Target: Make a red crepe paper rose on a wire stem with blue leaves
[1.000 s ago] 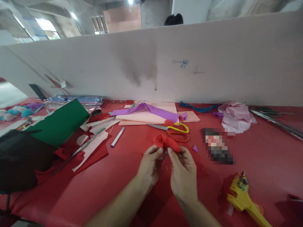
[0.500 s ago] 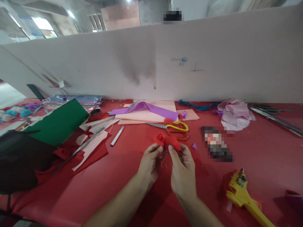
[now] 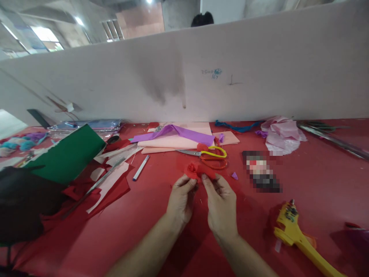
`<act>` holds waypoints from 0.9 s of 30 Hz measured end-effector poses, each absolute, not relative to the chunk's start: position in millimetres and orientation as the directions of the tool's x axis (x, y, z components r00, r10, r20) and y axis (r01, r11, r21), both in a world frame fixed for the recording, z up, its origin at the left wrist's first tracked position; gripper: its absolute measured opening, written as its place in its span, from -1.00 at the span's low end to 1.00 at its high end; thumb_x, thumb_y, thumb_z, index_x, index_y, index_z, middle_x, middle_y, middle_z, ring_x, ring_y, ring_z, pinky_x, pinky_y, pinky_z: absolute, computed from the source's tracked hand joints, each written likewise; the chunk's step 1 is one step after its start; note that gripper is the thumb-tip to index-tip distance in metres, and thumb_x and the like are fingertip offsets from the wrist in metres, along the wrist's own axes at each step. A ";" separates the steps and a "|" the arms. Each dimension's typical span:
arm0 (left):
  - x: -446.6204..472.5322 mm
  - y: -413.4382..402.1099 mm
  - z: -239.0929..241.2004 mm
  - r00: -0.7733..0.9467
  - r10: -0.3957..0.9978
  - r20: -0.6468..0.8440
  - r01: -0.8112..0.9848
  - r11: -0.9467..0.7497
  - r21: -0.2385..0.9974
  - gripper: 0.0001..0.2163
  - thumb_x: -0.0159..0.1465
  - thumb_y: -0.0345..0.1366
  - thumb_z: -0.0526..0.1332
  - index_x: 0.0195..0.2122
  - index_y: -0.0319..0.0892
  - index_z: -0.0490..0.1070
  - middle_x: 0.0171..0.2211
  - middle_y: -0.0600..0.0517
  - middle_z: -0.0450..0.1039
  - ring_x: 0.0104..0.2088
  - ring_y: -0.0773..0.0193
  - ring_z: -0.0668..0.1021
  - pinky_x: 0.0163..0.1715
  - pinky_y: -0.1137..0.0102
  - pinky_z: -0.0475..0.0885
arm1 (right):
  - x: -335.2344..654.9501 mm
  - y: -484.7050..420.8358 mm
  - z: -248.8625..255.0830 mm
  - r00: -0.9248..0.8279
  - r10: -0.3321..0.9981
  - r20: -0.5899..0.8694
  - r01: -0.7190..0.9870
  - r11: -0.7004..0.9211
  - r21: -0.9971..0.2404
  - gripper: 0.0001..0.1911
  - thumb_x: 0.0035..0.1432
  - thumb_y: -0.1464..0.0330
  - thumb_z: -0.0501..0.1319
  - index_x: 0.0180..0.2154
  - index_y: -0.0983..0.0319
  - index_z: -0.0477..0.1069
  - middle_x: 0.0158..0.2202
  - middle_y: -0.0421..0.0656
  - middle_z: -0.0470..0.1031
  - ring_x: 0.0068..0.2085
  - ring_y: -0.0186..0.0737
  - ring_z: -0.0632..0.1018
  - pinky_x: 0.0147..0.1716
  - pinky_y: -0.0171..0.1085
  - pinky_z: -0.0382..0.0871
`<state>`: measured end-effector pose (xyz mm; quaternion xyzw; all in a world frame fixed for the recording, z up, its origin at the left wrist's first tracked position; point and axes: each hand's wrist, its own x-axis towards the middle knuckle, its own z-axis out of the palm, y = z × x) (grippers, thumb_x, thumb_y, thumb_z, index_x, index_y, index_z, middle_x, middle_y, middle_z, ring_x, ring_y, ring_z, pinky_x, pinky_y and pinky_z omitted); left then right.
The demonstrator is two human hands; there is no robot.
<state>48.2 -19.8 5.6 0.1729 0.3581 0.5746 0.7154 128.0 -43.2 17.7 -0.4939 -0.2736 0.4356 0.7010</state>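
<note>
Pinching red material point(image 3: 191, 171), left hand point(image 3: 181, 198) and right hand point(image 3: 222, 204) part-closed

A red bench point(image 3: 325, 184) spreads across the foreground, backed along its far edge by a long pale partition point(image 3: 273, 69). Dark smudges point(image 3: 157, 80) stain the panel, with handwritten figures including 167 point(image 3: 215, 76) to their right. Beyond its top rise grey walls point(image 3: 181, 15), a brownish board point(image 3: 141, 18) and a bright window point(image 3: 44, 34). Overhead, 2 lights point(image 3: 79, 20) glow white.
</note>
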 end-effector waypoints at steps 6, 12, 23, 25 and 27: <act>47.7 -19.3 6.9 0.068 0.942 -0.328 -0.705 0.278 0.652 -0.79 -0.13 -0.42 0.44 -0.42 -0.20 0.55 -0.45 0.07 0.54 -0.44 0.43 0.49 -0.31 0.49 0.35 | 137.5 -37.1 19.9 0.525 0.845 -0.101 -0.356 0.110 -0.928 -0.76 -0.01 0.26 0.34 -0.27 0.24 0.53 -0.31 -0.14 0.59 -0.29 -0.21 0.54 -0.28 -0.26 0.40; 48.2 -19.5 3.1 0.111 0.945 -0.309 -0.692 0.297 0.658 -0.83 -0.11 -0.39 0.43 -0.45 -0.19 0.54 -0.46 0.07 0.52 -0.45 0.41 0.47 -0.35 0.47 0.33 | 125.4 -44.7 23.7 0.386 0.917 -0.099 -0.469 0.103 -0.877 -0.82 0.02 0.31 0.32 -0.28 0.20 0.56 -0.28 -0.15 0.60 -0.22 -0.20 0.55 -0.18 -0.22 0.41; 46.4 -20.0 -3.5 0.112 0.930 -0.350 -0.700 0.324 0.637 -0.84 -0.12 -0.43 0.43 -0.47 -0.20 0.54 -0.48 0.08 0.51 -0.46 0.42 0.47 -0.36 0.49 0.34 | 122.0 -50.3 22.4 0.349 0.930 -0.115 -0.467 0.066 -0.882 -0.87 0.03 0.31 0.32 -0.32 0.18 0.56 -0.37 -0.21 0.57 -0.32 -0.28 0.51 -0.26 -0.28 0.39; 47.4 -20.6 -4.0 0.116 0.931 -0.346 -0.698 0.325 0.638 -0.84 -0.11 -0.43 0.43 -0.46 -0.21 0.54 -0.48 0.07 0.52 -0.47 0.43 0.46 -0.37 0.50 0.34 | 121.3 -50.7 22.4 0.365 0.923 -0.124 -0.467 0.066 -0.882 -0.86 0.02 0.30 0.33 -0.32 0.18 0.56 -0.38 -0.22 0.57 -0.32 -0.28 0.51 -0.27 -0.28 0.39; 48.6 -20.8 -4.1 0.117 0.932 -0.342 -0.705 0.320 0.633 -0.83 -0.11 -0.44 0.43 -0.46 -0.22 0.55 -0.48 0.07 0.52 -0.47 0.44 0.46 -0.38 0.51 0.34 | 120.8 -50.7 21.0 0.379 0.914 -0.142 -0.476 0.061 -0.877 -0.85 0.01 0.29 0.34 -0.31 0.18 0.56 -0.40 -0.23 0.56 -0.32 -0.28 0.51 -0.27 -0.29 0.39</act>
